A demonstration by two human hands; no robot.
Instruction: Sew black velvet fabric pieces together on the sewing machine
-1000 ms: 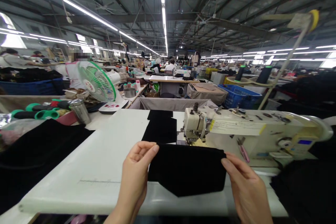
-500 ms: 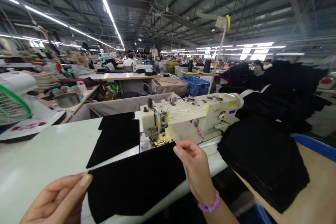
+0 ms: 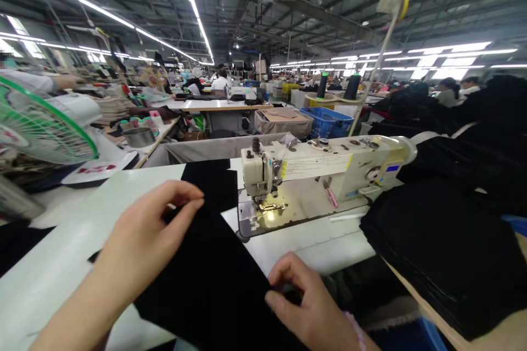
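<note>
A black fabric piece (image 3: 214, 279) lies on the white sewing table (image 3: 82, 230) in front of me, left of the cream sewing machine (image 3: 321, 170). My left hand (image 3: 148, 236) pinches the piece's far edge with curled fingers. My right hand (image 3: 308, 307) grips its near right corner at the table's front edge. A second black piece (image 3: 214, 175) lies behind, beside the machine's needle head.
A stack of black fabric (image 3: 444, 241) lies on a wooden surface to the right. A green-framed fan (image 3: 45, 126) stands at the left. A blue crate (image 3: 327, 120) and other work tables with people lie beyond. Thread cones (image 3: 352, 86) stand behind the machine.
The black piece has been turned and drawn toward me. My left hand moved up to its far edge; my right hand dropped to its near corner. The view swung back left slightly.
</note>
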